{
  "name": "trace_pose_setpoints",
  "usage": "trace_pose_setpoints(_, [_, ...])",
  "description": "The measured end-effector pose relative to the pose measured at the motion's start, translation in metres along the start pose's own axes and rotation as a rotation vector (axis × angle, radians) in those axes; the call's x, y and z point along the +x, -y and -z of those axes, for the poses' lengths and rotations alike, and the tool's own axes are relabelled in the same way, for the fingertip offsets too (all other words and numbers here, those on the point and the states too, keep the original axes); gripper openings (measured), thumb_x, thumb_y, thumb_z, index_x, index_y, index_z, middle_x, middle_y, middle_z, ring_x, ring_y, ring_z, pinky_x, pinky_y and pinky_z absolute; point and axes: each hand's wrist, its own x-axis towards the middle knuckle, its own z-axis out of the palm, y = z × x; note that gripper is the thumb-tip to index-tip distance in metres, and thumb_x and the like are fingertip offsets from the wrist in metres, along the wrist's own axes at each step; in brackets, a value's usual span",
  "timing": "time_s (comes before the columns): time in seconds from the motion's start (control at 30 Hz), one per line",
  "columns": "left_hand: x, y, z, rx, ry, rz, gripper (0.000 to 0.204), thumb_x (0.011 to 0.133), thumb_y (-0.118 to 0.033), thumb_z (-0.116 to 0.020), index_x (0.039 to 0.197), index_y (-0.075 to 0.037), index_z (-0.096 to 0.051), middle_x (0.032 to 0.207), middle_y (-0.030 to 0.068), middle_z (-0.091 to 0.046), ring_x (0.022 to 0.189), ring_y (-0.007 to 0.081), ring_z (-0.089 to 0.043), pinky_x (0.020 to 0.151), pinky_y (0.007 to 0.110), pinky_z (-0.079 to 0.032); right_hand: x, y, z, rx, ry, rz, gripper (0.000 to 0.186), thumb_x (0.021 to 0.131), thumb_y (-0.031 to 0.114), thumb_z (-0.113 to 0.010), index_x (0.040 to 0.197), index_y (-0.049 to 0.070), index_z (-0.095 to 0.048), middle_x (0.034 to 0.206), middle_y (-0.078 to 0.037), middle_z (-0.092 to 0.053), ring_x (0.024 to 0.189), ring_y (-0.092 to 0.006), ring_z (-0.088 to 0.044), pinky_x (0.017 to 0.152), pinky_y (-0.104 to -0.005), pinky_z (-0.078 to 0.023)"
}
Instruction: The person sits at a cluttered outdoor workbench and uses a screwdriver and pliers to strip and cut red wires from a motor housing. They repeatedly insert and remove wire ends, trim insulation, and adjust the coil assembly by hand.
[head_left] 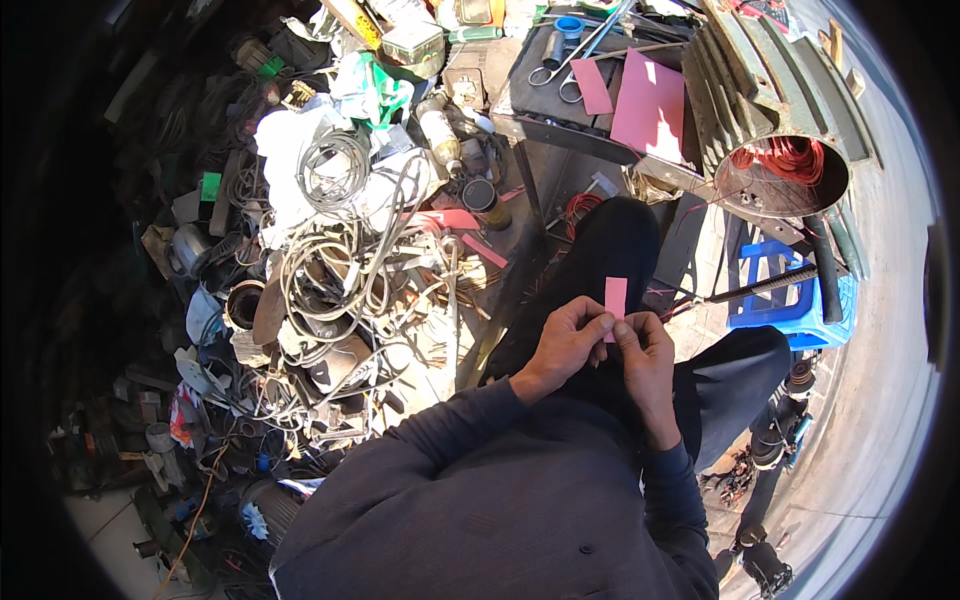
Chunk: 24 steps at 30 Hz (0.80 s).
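Note:
A narrow strip of pink paper point(616, 292) stands up between my two hands, over my lap. My left hand point(570, 338) pinches its lower end from the left, thumb against the paper. From the right, my right hand point(645, 352) closes on the same end with thumb and fingers. The strip's upper part sticks out free above the thumbs. Beyond my knee, a larger pink sheet point(648, 105) and a smaller pink piece point(592, 87) lie on a dark stand, beside scissors point(571, 84).
At the right stands a finned metal motor housing point(765, 90) with red wire point(785, 160) inside its round opening. A blue plastic stool point(800, 305) is below it. Coiled cables point(335, 260) and scrap heap up on the left. Pink offcuts point(485, 250) lie near a small can point(484, 200).

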Motion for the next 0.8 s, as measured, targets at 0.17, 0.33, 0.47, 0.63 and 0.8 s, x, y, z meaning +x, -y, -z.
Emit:
trace_pose_setpoints(0.17, [0.002,-0.001,-0.002,0.069,-0.056,-0.067,0.015,0.108,-0.016,-0.060,0.104,-0.001,-0.060,0.079,0.0032,-0.064,0.059,0.0071,-0.059,0.051,0.023,-0.049,0.004,0.005,-0.010,-0.004,-0.016,0.034,0.018,0.105,0.016,-0.066,0.098,-0.001,-0.062,0.084,-0.004,-0.066,0.078,-0.0080,-0.057,0.070,-0.0257,-0.048])
trace_pose_setpoints(0.33, [0.010,-0.007,0.013,0.031,-0.124,-0.133,0.018,0.109,-0.020,-0.058,0.105,-0.003,-0.056,0.081,0.0047,-0.064,0.063,0.0104,-0.063,0.056,0.025,-0.053,0.007,0.028,-0.024,-0.127,0.028,0.020,0.014,0.104,0.010,-0.064,0.098,-0.002,-0.061,0.081,-0.003,-0.063,0.074,-0.0082,-0.057,0.065,-0.0274,-0.049])
trace_pose_setpoints(0.47, [0.022,-0.037,0.039,-0.053,-0.296,-0.260,0.019,0.110,-0.023,-0.057,0.105,-0.005,-0.055,0.088,0.0050,-0.065,0.071,0.0136,-0.068,0.062,0.028,-0.057,0.032,0.085,-0.036,-0.357,0.048,0.406,0.010,0.099,0.007,-0.069,0.099,-0.002,-0.064,0.083,-0.011,-0.065,0.071,-0.0171,-0.061,0.064,-0.0318,-0.049])
trace_pose_setpoints(0.63, [0.037,-0.094,0.073,-0.017,-0.402,-0.418,0.019,0.110,-0.021,-0.057,0.106,-0.002,-0.058,0.098,0.0106,-0.071,0.081,0.0166,-0.073,0.067,0.027,-0.061,0.113,0.163,-0.077,-0.649,-0.008,0.820,0.022,0.093,0.008,-0.070,0.111,-0.004,-0.063,0.103,-0.024,-0.064,0.083,-0.0412,-0.070,0.071,-0.0465,-0.057])
trace_pose_setpoints(0.8, [0.083,-0.157,0.103,-0.027,-0.353,-0.814,0.011,0.108,-0.016,-0.061,0.107,-0.006,-0.065,0.104,0.0070,-0.075,0.076,0.0103,-0.068,0.065,0.025,-0.055,0.167,0.187,-0.115,-0.937,-0.088,0.770,0.035,0.088,0.015,-0.073,0.111,-0.009,-0.060,0.110,-0.031,-0.057,0.085,-0.0492,-0.070,0.075,-0.0498,-0.060])
